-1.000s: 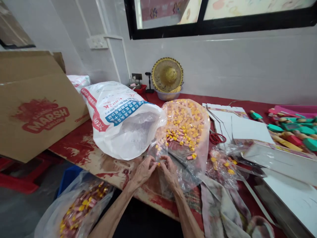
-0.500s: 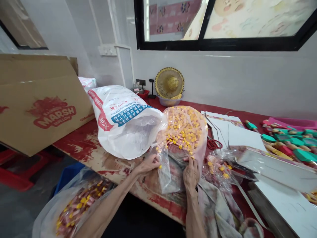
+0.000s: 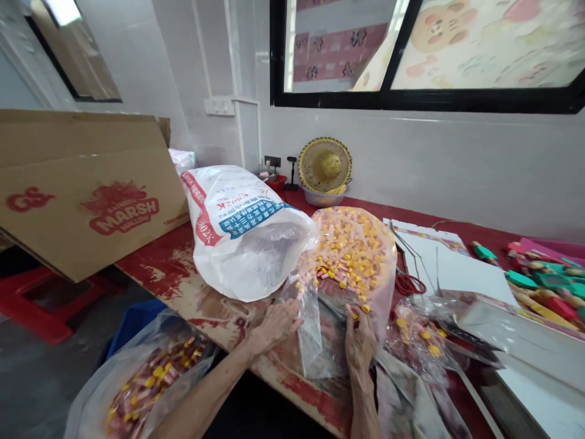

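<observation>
A large clear bag of yellow and pink sweets (image 3: 354, 256) lies open on the red table (image 3: 155, 268). My left hand (image 3: 276, 323) holds a small clear bag (image 3: 313, 329) upright by its rim; a few sweets show near its top. My right hand (image 3: 359, 338) reaches into the mouth of the large bag, fingertips touching sweets at its near edge. A white printed sack (image 3: 242, 235) lies just behind my left hand.
A Marsh cardboard box (image 3: 86, 189) leans at the left. Another bag of sweets (image 3: 137, 384) sits low beside the table. Red scissors (image 3: 409, 283), white boards (image 3: 450, 262), small filled bags (image 3: 420, 329) and colourful toys (image 3: 543, 286) lie to the right. A straw hat (image 3: 325, 163) rests by the wall.
My hands, together at the small bag's mouth a second ago, have parted: the right went into the large bag's opening while the left kept the small bag. The view tilted up.
</observation>
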`<state>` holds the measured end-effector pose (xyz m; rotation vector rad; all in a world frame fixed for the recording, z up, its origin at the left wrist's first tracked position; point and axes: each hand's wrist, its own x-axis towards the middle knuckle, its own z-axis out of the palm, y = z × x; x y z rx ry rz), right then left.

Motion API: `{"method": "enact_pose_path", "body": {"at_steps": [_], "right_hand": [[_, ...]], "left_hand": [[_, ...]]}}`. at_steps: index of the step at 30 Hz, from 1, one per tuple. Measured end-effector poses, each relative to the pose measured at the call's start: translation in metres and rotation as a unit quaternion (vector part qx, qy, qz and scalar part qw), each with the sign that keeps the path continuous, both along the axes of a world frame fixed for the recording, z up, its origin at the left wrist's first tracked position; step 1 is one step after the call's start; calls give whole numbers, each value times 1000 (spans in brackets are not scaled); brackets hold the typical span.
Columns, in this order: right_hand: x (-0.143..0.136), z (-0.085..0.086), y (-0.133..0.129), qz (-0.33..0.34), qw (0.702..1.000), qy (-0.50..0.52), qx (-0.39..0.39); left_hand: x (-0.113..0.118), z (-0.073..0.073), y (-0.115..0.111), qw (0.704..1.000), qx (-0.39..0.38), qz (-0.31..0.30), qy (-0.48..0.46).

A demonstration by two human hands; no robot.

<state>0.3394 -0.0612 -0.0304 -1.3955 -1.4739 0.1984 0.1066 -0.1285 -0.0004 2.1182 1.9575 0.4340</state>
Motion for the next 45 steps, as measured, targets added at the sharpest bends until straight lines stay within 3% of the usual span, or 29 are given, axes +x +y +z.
{"method": "enact_pose_path", "body": {"at_steps": [3,8,12,14,16,19,23,26,29,32,34,38,41,45], "right_hand": [[-26,17,-9,14,996,85,-37],[-82,33,-29,129,974,148,-117],[-102,17,-39,205,964,127,-114],[-103,6,-40,245,961,92,-86],[-101,-2,-40,272,958,60,-64],[-100,-9,-39,267,962,37,-42],[-102,-12,-40,239,970,28,-23],[-102,-12,-41,247,968,30,-27],[-101,-13,-40,262,964,35,-43],[-101,-15,-39,264,963,36,-49],[-100,-17,-38,262,963,35,-48],[-99,-17,-38,260,964,37,-33],[-99,-15,-39,232,971,47,-6],[-101,-11,-39,238,970,55,-18]], "left_hand": [[2,-2,-7,998,28,43,-47],[5,3,-24,989,75,39,-123],[-2,1,-36,964,170,110,-170],[-8,-3,-40,966,156,114,-171],[-15,-4,-40,978,103,79,-165],[-25,4,-33,980,66,50,-179],[-29,10,-27,960,102,139,-220],[-32,4,-25,964,58,120,-231],[-46,2,-10,961,37,125,-243],[-68,8,21,947,66,225,-221],[-80,13,45,942,43,265,-199],[-92,17,80,948,-25,246,-200],[-98,17,89,948,-31,225,-224],[-106,21,79,938,-23,219,-269]]}}
